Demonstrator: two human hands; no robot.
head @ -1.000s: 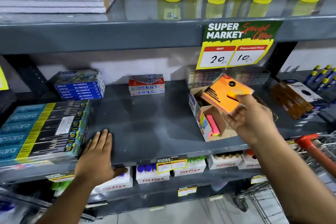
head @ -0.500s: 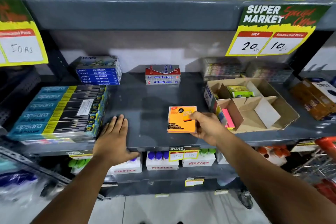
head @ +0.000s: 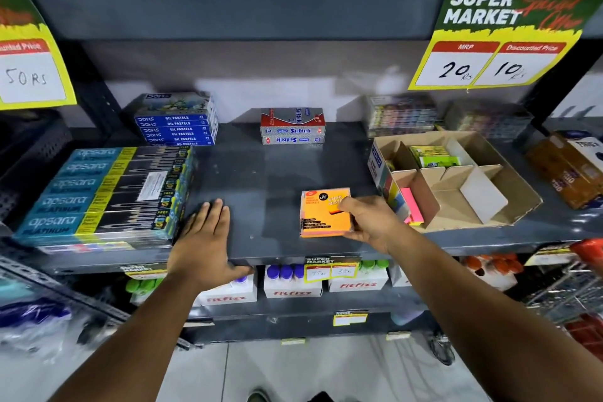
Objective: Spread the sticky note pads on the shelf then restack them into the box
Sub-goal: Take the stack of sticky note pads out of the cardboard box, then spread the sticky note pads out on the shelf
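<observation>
- Head view: the orange sticky note pad [head: 323, 213] lies flat on the grey shelf [head: 261, 179], near its front edge and left of the cardboard box [head: 509, 186].
- The right hand [head: 370, 222] grips the pad's right edge, thumb on top.
- The left hand [head: 204, 238] lies flat and spread on the shelf, holding nothing.
- A green pad [head: 432, 156] and pink notes [head: 411, 206] sit in the box.

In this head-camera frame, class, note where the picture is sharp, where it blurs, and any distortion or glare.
Head view: sharp at centre, the orange sticky note pad and right hand clear; edges smear, the bagged goods at lower left blurred; wide-angle lens bows the upper shelf edge; soft glare on the grey shelf.
</observation>
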